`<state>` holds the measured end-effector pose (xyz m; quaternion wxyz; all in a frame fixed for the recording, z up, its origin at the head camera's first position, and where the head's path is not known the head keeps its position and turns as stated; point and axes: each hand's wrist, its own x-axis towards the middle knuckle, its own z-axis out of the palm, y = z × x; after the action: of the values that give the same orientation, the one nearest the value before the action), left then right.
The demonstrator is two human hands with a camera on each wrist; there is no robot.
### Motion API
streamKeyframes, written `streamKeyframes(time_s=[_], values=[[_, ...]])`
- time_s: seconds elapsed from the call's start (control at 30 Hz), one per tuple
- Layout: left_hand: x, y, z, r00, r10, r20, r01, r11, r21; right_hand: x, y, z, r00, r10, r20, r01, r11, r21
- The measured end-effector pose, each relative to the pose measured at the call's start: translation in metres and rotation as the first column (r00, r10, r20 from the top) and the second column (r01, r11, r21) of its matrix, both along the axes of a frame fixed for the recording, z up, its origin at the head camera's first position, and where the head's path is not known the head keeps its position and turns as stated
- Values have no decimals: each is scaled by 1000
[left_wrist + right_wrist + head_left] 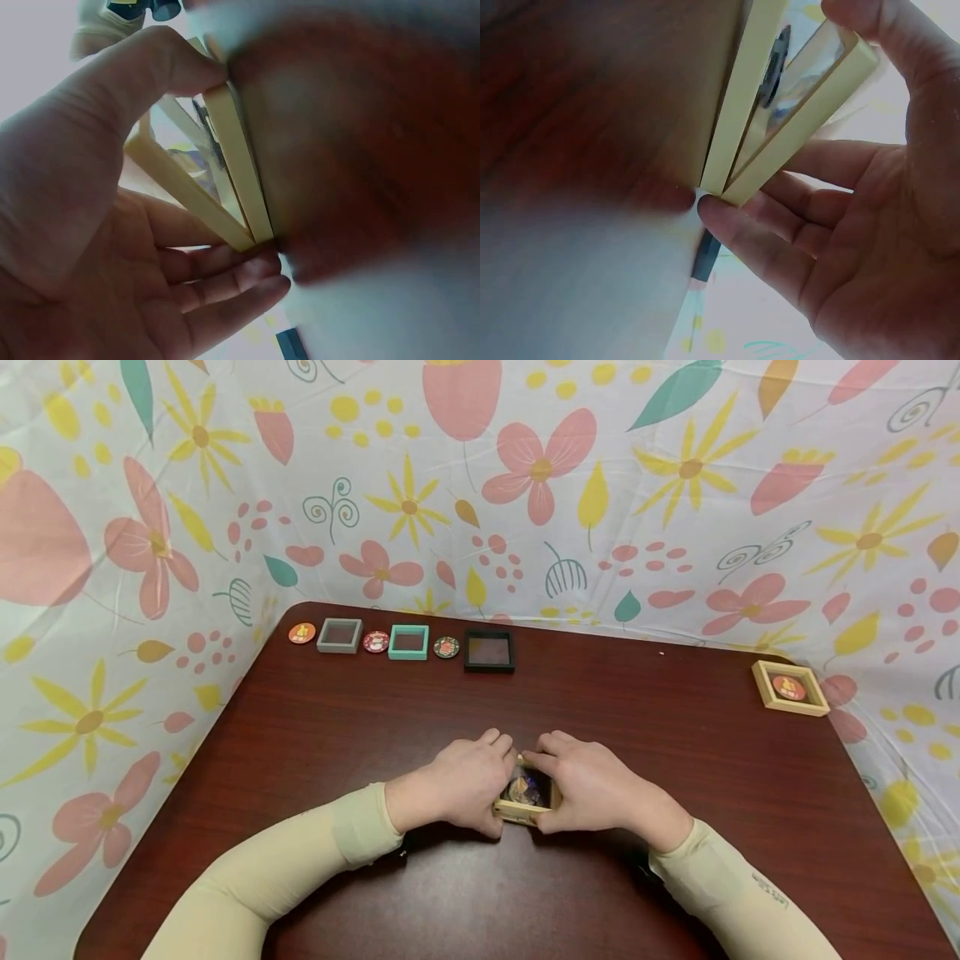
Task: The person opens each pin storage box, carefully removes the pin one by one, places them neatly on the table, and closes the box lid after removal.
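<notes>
Near the middle of the table, both hands hold a pale yellow square display frame with clear film panes. My left hand grips its left side, and my right hand grips its right side. Both wrist views show the frame's two halves spread in a V, meeting at the far edge by the fingers. In the left wrist view, the left thumb lies across the near end of the frame. A round badge stands between the halves in the right wrist view; its printed face shows only partly from the head.
Along the back left lie an orange badge, a grey frame, a red badge, a teal frame, a dark green badge and a black frame. Another pale yellow frame, with an orange badge inside, sits at the right edge.
</notes>
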<state>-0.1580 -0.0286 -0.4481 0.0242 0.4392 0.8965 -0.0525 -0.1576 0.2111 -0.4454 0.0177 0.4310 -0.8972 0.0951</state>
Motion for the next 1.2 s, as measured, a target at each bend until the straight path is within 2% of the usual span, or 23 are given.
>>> streamKeyframes(time_s=[0.13,0.27,0.47,0.53,0.73,0.9,1.03,1.2], values=[[-4,-3,3,997,14,79,-17,999,31,-3,5,4,992,-15,128,20,999,-35],[-6,-5,4,990,33,138,-41,998,57,-7,12,6,965,-30,262,54,995,-85],[-5,-6,5,988,49,147,-60,996,70,-13,20,9,912,-30,409,89,988,-125],[-4,-6,4,988,59,144,-71,995,76,-15,22,9,901,-24,434,88,988,-129],[1,-7,2,990,73,119,-87,990,114,-20,26,5,887,-1,462,82,984,-155],[4,-11,0,995,58,76,-70,984,164,-24,27,3,844,5,537,119,973,-197],[5,-13,0,999,33,38,-40,978,204,-28,30,-1,839,29,544,127,961,-247],[5,-13,0,999,19,32,-25,976,216,-29,33,-2,839,-18,544,181,951,-249]])
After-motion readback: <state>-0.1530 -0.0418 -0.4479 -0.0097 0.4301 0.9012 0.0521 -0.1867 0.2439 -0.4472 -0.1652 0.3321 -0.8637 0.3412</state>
